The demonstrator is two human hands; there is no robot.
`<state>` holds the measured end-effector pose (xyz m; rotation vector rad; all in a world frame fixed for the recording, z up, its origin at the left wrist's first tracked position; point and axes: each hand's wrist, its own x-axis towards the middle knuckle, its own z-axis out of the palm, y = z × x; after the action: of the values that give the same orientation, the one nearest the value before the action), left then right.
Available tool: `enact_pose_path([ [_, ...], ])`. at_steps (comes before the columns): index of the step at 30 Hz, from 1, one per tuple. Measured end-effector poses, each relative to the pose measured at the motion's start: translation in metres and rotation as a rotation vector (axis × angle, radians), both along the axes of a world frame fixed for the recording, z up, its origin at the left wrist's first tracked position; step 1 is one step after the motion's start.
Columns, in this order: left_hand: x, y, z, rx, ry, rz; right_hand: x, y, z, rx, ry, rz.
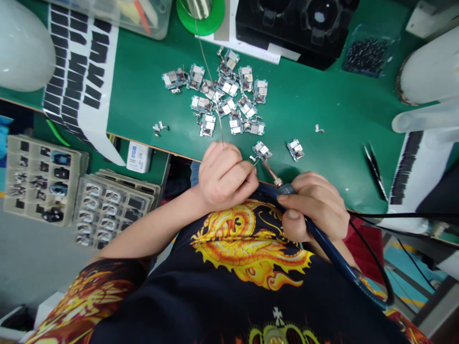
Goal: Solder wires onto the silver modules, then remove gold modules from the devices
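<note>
My right hand (315,205) is closed round a soldering iron (286,189), its tip touching or nearly touching a small circuit board (263,150) near the table's front edge. In my left hand (227,174), the fingers are curled round solder wire (209,71), which runs down from a spool (199,8) on a green base. The wire's end comes out towards the same board, beside a small metal part. One more board (295,149) lies just to the right. Beyond my left hand, several similar boards (226,106) lie in a loose cluster.
Tweezers (375,171) lie at the right, near a strip of black pieces (407,165). Small metal parts (160,127) sit at the left. A black fixture (297,28) and a clear box of black parts (369,52) stand at the back. Compartment trays (81,157) are at lower left.
</note>
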<state>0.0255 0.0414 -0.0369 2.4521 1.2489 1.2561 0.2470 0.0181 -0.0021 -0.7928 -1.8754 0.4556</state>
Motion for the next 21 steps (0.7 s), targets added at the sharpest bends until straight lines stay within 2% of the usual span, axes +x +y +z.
enact_pose_path([
  [15,0.0014,0.0005,0.0020,0.023,-0.013,-0.007,0.0010,-0.0039,0.0013,-0.034,-0.007,-0.057],
  [21,0.0010,0.0005,0.0022,0.024,-0.018,-0.010,0.0011,-0.0032,0.0000,-0.022,0.031,-0.031],
])
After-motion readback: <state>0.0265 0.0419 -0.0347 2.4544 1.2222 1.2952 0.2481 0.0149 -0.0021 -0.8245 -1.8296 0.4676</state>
